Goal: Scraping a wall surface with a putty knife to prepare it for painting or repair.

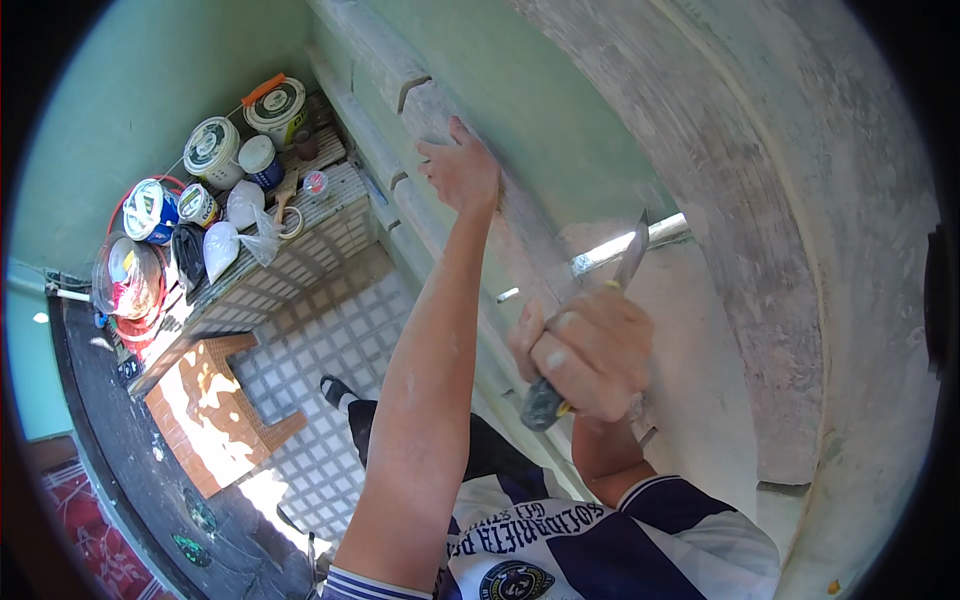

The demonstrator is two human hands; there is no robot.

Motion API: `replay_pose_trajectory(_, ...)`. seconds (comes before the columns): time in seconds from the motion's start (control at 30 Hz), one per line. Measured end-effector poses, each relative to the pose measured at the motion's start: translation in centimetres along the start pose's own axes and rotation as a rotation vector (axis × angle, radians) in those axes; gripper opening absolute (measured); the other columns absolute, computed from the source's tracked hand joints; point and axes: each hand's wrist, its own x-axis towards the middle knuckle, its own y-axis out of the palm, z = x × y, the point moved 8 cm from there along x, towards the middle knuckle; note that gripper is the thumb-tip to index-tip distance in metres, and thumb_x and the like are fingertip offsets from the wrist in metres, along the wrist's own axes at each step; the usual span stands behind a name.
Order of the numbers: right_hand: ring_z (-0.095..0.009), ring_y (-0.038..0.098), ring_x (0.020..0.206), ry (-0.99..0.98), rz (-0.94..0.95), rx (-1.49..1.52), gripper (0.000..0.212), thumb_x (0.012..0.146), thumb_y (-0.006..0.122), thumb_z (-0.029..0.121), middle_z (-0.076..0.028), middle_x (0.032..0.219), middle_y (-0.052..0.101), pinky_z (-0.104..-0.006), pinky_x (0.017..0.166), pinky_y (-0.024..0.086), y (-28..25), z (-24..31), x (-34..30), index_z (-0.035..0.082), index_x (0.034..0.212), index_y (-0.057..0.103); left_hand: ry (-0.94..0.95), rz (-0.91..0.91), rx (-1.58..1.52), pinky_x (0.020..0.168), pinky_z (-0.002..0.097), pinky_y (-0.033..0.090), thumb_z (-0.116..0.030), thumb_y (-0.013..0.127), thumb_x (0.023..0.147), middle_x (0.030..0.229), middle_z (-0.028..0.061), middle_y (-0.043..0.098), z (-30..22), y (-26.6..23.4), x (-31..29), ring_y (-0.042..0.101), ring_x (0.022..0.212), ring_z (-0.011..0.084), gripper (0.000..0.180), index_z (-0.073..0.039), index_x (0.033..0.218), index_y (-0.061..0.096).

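Observation:
My right hand (595,355) is wrapped round the dark, yellow-marked handle of a knife (632,255). Its narrow, pointed blade sticks up beyond my fist, in front of the pale wall, and the hand is slightly blurred. I cannot tell whether the blade touches any surface. Farther up, my left hand (462,172) lies against a whitish, rough-coated ledge (520,215) on the green wall, fingers apart and nothing in them. A bright slit of light shows beside the blade.
At the left, a tiled counter (290,245) carries several paint buckets (212,150), plastic bags (221,250), a brush (287,190) and a tape roll (290,222). Below it stands a brown stool (210,405) on the checkered floor (310,350). A broad grey curved surface (740,260) rises at the right.

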Motion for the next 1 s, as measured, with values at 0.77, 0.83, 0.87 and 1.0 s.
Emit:
replay_pose_trajectory(0.77,-0.016,0.045,0.044,0.464,-0.339,0.280,0.022,0.090,0.050,-0.003,-0.006,0.055,0.047,-0.0293,0.042,0.040,-3.8,-4.4,-2.7,0.003,0.073,0.037,0.010,0.024,0.011,0.092,0.0503,0.043,-0.053,0.040,0.094,0.124,0.0287,0.046,-0.4,0.3,-0.2,0.052,0.112,0.0424,0.075,0.003,0.141,0.025)
replay_pose_trajectory(0.83,-0.015,0.044,0.043,0.411,-0.330,0.265,0.025,0.092,0.050,-0.001,-0.006,0.054,0.046,-0.0288,0.041,0.038,-3.6,-4.2,-2.3,0.003,0.072,0.036,0.006,0.034,0.007,0.092,0.0503,0.043,-0.053,0.039,0.094,0.124,0.0285,0.046,-0.4,0.2,-0.1,0.052,0.112,0.0425,0.075,0.003,0.141,0.025)
replay_pose_trajectory(0.87,-0.015,0.044,0.043,0.413,-0.331,0.262,0.025,0.092,0.050,-0.001,-0.006,0.054,0.046,-0.0288,0.041,0.038,-3.0,-4.1,-2.2,0.003,0.072,0.036,0.007,0.031,0.012,0.091,0.0503,0.043,-0.053,0.039,0.095,0.124,0.0285,0.046,-0.4,0.1,0.0,0.052,0.111,0.0425,0.074,0.003,0.141,0.025)
replay_pose_trajectory(1.0,-0.011,0.031,0.040,0.558,-0.558,0.106,0.037,0.092,0.049,0.005,-0.002,0.047,0.034,-0.0271,0.039,0.027,-2.6,-5.3,-4.2,0.006,0.060,0.030,0.010,0.026,0.017,0.090,0.0503,0.044,-0.053,0.038,0.095,0.124,0.0287,0.046,-0.7,0.5,-0.1,0.053,0.109,0.0427,0.074,0.003,0.141,0.024)
